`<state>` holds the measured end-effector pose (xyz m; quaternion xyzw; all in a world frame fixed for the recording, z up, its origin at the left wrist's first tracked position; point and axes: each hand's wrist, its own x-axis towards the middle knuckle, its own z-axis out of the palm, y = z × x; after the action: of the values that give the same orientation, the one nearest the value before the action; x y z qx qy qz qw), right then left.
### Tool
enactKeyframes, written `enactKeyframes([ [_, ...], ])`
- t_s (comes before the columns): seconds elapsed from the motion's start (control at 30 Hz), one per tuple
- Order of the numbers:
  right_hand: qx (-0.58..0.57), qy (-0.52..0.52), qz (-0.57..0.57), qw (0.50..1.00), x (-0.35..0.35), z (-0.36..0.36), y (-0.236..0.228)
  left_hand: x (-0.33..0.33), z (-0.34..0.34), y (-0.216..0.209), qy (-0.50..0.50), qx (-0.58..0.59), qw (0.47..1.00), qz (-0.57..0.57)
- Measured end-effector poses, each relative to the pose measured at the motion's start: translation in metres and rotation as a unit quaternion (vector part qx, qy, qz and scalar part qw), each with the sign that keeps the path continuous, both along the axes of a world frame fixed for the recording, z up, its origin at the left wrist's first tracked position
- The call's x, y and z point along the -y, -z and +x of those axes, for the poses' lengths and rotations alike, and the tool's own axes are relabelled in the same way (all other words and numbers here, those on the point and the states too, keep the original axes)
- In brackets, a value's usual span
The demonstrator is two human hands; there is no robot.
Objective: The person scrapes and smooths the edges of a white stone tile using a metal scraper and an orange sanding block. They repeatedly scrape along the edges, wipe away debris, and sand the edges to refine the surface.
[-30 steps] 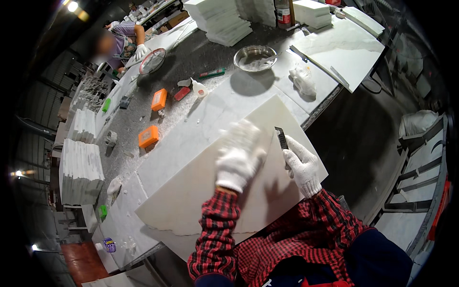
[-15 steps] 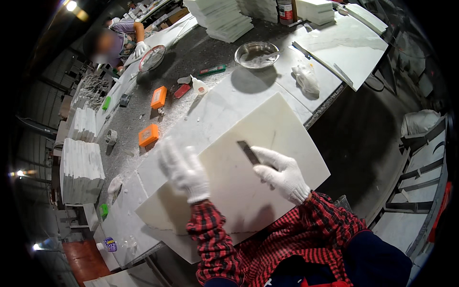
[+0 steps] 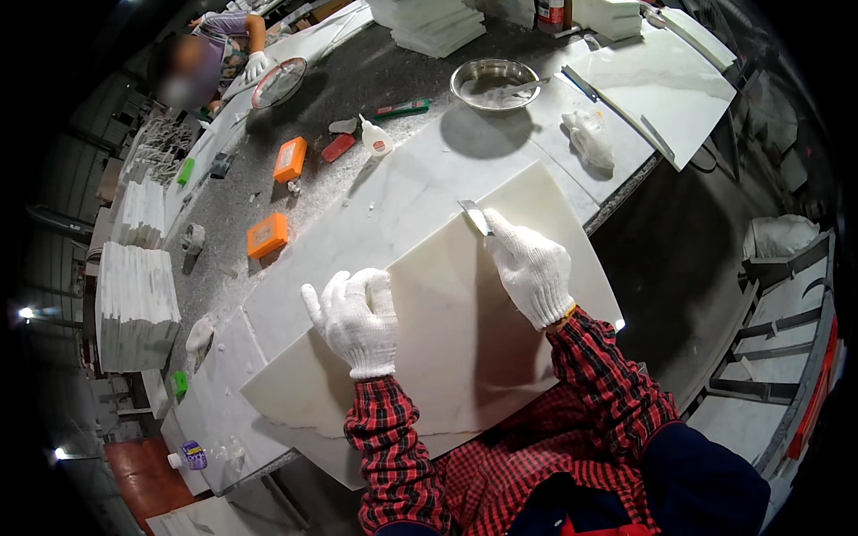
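Note:
A thin off-white marble slab (image 3: 433,313) lies at an angle in front of me and overhangs the near table edge. My right hand (image 3: 534,272), in a white knitted glove, grips a flat metal scraper blade (image 3: 475,217), its bare end close to the slab's far edge. My left hand (image 3: 355,320), gloved the same way, is over the slab's far left edge with its fingers apart and nothing visible in them. Whether it touches the stone I cannot tell.
Beyond the slab are a steel bowl (image 3: 465,94) of white paste, a white squeeze bottle (image 3: 376,139), an orange box (image 3: 267,235) and a crumpled plastic bag (image 3: 589,141). Stacked tiles (image 3: 138,304) stand at left. A co-worker's gloved hand (image 3: 256,65) rests at far left.
My right hand has moved forward with the scraper, toward the slab's far edge. The left hand, blurred before, is now sharp and slightly lower. The view has shifted a little.

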<state>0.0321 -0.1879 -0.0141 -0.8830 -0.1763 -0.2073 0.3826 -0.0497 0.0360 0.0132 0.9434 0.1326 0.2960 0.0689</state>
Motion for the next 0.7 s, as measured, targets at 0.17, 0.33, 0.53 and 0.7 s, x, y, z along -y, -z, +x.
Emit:
enactKeyframes([
  [0.17, 0.008, 0.024, -0.027, 0.999, -0.015, -0.003, -0.002, 0.005, 0.001, -0.001, -0.002, 0.009, 1.0, -0.019],
  [0.33, 0.02, 0.011, -0.034, 0.999, -0.013, -0.001, -0.004, 0.001, 0.001, 0.0, 0.002, 0.015, 1.0, -0.014],
  [0.53, 0.036, 0.018, -0.014, 0.999, -0.003, -0.005, 0.003, 0.007, -0.001, -0.002, 0.004, -0.006, 1.0, 0.001],
  [0.7, 0.025, 0.003, -0.018, 1.0, -0.011, -0.002, -0.002, 0.006, 0.0, -0.002, 0.004, -0.004, 1.0, -0.01],
])
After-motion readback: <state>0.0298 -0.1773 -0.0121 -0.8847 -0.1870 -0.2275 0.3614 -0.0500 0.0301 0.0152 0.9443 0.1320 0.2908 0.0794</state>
